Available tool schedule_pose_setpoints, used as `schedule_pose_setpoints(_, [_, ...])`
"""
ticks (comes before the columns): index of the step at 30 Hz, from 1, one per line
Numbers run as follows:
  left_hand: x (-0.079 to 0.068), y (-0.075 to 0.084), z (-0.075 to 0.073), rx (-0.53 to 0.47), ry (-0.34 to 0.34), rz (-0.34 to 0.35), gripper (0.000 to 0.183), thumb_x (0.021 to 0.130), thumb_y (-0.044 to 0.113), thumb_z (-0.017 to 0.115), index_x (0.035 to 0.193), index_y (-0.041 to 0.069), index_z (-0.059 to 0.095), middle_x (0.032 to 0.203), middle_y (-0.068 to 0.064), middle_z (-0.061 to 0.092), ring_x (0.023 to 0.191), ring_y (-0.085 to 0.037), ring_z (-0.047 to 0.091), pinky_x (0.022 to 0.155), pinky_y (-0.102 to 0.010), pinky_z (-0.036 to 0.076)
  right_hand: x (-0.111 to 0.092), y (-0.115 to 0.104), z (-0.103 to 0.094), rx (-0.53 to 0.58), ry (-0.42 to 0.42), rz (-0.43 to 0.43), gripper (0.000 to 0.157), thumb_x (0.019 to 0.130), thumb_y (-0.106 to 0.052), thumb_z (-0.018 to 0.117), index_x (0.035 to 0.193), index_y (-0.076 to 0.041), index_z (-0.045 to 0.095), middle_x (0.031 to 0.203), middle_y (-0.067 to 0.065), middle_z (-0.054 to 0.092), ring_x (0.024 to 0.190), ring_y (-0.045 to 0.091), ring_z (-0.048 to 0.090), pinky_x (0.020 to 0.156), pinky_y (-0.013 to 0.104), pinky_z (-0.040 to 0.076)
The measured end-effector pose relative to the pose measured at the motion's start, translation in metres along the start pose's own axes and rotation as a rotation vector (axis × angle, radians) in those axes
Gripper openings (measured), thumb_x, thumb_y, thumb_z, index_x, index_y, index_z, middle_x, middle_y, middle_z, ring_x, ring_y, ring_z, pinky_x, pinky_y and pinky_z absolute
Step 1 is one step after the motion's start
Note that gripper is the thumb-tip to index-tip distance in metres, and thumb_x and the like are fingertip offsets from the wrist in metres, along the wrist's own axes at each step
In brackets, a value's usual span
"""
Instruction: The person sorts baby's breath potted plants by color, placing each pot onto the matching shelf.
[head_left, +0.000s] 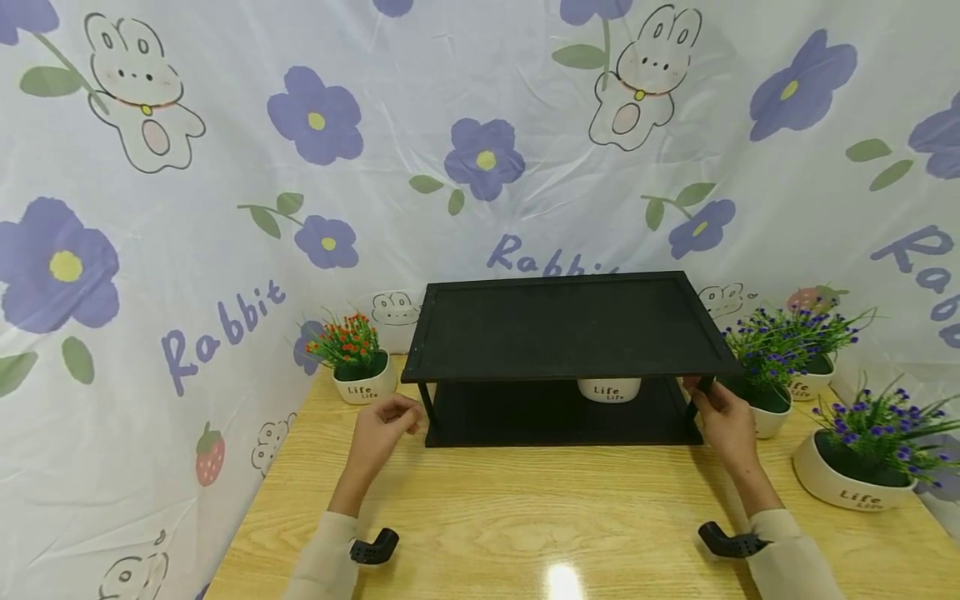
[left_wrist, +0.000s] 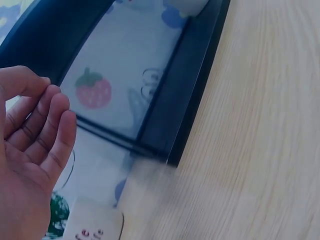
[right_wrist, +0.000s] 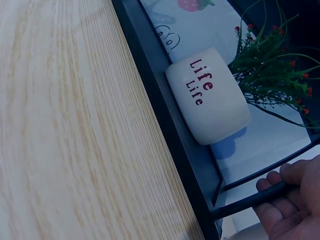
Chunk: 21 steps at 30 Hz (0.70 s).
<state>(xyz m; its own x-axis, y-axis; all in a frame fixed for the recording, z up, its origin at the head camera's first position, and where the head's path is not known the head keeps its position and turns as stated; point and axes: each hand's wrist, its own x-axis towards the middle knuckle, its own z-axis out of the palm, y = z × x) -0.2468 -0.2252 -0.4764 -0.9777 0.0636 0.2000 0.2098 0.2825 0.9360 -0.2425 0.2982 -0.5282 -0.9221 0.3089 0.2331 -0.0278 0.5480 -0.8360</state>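
A black two-tier shelf (head_left: 562, 329) stands on the wooden table, with thin posts at its corners. My right hand (head_left: 723, 421) grips its front right post (right_wrist: 250, 201), fingers curled round it in the right wrist view. On the lower tier sits a white pot (right_wrist: 207, 97) lettered "Life" with red-flowered greenery (right_wrist: 275, 75); in the head view the top tier hides most of it. My left hand (head_left: 386, 417) is beside the front left post (head_left: 427, 404), its fingers loosely bent and holding nothing. In the left wrist view, its fingertips (left_wrist: 67, 120) overlap the shelf's end.
A white pot with orange flowers (head_left: 363, 385) stands left of the shelf. To the right are several white pots with purple flowers, one close behind my right hand and another (head_left: 851, 479) nearer the table's right edge. A patterned curtain (head_left: 480, 75) hangs behind the table (head_left: 525, 517).
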Motion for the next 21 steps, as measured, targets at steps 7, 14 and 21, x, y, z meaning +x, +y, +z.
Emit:
schedule_pose_setpoints(7, [0.008,-0.036,-0.020,0.051,0.144,0.043,0.015,0.094,0.015,0.068,0.097,0.001,0.071,0.092,-0.021,0.071,0.076,-0.016,0.068,0.073,-0.023,0.056,0.001,0.002,0.001,-0.004,0.003,0.005,0.037,0.103,-0.038,0.049,0.108,-0.004,0.065,0.068,0.012,0.057,0.045,0.012,0.042,0.042,0.029,0.035])
schedule_pose_setpoints(14, [0.016,-0.056,-0.038,0.144,0.275,0.029,0.023,0.094,0.028,0.069,0.100,0.006,0.072,0.088,-0.009,0.072,0.077,-0.010,0.065,0.071,-0.019,0.051,0.002,0.003,0.001,-0.016,0.008,-0.007,0.037,0.104,-0.036,0.048,0.106,-0.003,0.064,0.069,0.012,0.057,0.047,0.012,0.043,0.044,0.029,0.036])
schedule_pose_setpoints(21, [0.025,-0.072,-0.055,0.180,0.362,0.002,0.025,0.094,0.022,0.068,0.114,0.007,0.070,0.099,-0.010,0.070,0.083,-0.003,0.062,0.070,-0.015,0.050,0.001,0.002,0.001,-0.008,0.002,-0.004,0.036,0.104,-0.036,0.048,0.108,-0.003,0.064,0.073,0.017,0.060,0.045,0.012,0.042,0.043,0.029,0.036])
